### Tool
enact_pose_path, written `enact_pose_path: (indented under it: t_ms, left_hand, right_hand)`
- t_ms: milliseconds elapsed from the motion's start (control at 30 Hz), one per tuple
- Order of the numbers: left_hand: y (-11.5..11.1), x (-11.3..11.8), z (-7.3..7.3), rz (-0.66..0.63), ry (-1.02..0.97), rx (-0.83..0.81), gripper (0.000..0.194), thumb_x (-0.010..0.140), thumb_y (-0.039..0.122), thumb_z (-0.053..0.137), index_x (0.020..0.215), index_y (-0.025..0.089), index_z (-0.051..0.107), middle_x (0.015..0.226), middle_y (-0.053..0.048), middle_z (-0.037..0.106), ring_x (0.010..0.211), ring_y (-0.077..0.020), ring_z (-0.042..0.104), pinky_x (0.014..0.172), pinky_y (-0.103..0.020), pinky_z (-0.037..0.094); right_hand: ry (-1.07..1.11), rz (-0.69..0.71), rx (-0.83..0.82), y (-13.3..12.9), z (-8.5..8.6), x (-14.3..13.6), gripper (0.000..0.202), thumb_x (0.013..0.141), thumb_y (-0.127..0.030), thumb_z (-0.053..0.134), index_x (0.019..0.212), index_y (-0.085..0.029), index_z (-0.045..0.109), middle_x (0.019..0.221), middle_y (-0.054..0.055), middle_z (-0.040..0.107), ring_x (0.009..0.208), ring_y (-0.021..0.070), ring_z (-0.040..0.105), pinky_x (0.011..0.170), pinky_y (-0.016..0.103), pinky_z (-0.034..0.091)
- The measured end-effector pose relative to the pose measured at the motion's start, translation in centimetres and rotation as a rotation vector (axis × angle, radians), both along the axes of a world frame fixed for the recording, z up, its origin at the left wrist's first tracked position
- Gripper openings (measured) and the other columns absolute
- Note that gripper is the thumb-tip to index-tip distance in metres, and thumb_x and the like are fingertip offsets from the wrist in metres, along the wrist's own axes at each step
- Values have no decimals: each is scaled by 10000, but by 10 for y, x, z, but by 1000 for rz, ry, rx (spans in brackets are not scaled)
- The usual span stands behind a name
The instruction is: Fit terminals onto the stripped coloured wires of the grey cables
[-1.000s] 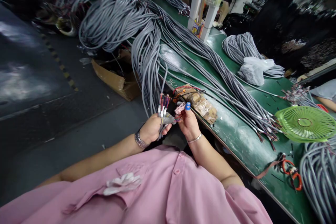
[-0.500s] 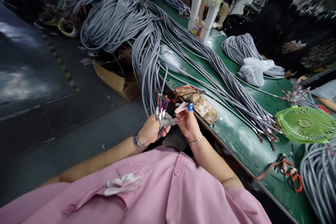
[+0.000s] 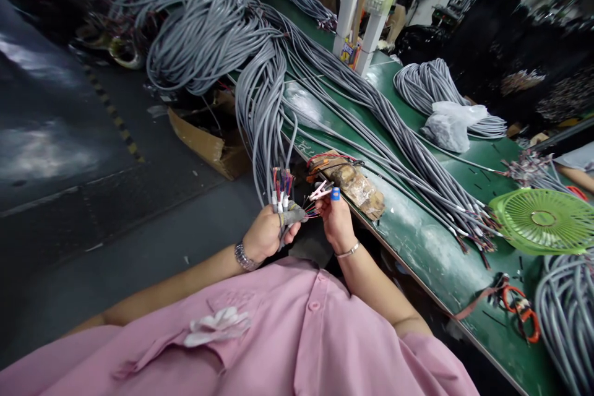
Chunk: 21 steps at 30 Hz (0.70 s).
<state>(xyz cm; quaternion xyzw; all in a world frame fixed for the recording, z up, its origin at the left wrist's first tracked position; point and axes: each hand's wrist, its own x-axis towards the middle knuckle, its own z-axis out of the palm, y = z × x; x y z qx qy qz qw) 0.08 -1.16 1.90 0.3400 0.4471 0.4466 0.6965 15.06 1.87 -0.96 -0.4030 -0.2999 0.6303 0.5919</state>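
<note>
My left hand [image 3: 263,234] is closed around a bunch of grey cables, a grey cover on its thumb. The cables' stripped ends [image 3: 282,182] stand up above the fist, showing white bands and thin coloured wires. Another set of coloured wires [image 3: 312,211] fans out past the covered thumb towards my right hand [image 3: 338,223]. That hand is closed on a small pink two-armed tool [image 3: 320,190], its exact kind unclear. A blue wrap [image 3: 335,193] covers one of its digits. Its fingertips are at the fanned wires; whether they pinch any is unclear.
Long grey cables [image 3: 371,96] lie across the green table [image 3: 413,253], beside a tape-wrapped block [image 3: 359,185]. A green fan [image 3: 542,218] and orange-handled scissors [image 3: 522,309] are at right. Below the hanging cable bundle [image 3: 262,93] stands an open cardboard box [image 3: 199,142]. Another person's arm [image 3: 575,176] shows at far right.
The wires past my left thumb have spread into a fan. The pink tool has turned and its two arms now show apart. Both hands remain in nearly the same place.
</note>
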Motion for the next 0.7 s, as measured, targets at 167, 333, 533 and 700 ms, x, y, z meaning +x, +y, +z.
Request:
enact_pose_path:
  t_ms: [167,333,533,700]
  left_hand:
    - [2,7,1,-18,1,4,221,696,307,703,596,151,582,425,13,540,316,-76,417,328,-192,295]
    - [5,8,0,-6,8,-15,221,699,309,695,601,151,576,428,14,543,314,-74,422,326,-188,286]
    - [6,10,-7,-19,42,-38,201,688,292,694,603,144,589,427,15,545,320,-76,426,323,-187,297]
    - [6,9,-7,-16,25,-51,164,679,277,682,633,142,601,425,21,542,319,-77,420,317,-186,295]
  right_hand:
    - [115,120,-28,8,-3,-1,462,783,-632,608,897,-188,672,821,33,645,623,111,515,564,228,440]
    - [284,173,-86,14,0,-4,439,745,-602,680,892,-188,680,805,18,646,636,111,529,575,227,446]
    - [321,90,-96,16,-2,-7,359,756,-520,717,877,-184,680,782,-1,646,641,89,545,586,195,439]
    - [300,101,-97,14,2,-7,396,793,-571,651,847,-179,665,746,5,641,607,102,534,567,217,439]
